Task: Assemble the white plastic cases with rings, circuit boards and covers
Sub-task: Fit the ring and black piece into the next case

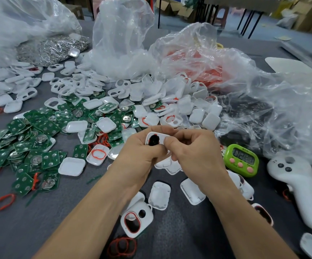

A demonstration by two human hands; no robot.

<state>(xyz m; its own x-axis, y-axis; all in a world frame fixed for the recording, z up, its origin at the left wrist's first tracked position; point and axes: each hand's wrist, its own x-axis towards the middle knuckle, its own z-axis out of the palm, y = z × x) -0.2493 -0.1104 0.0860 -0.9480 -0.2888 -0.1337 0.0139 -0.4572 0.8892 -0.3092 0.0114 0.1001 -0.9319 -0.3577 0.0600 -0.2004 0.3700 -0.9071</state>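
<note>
Bare mat (46,217) near-left; circuit boards (29,146) left, timer (242,159) right.

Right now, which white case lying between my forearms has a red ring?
The case nearest you, by the left forearm: a red ring lines its oval opening; the others show plain white.

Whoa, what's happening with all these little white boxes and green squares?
A person is putting small gadgets together. The left hand and the right hand both pinch one white case, whose dark oval hole is edged in red. Green circuit boards lie heaped on the grey table to the left. More white cases are piled behind the hands, and loose red rings lie about. A ringed case lies between the arms, and a green timer sits to the right.
</note>
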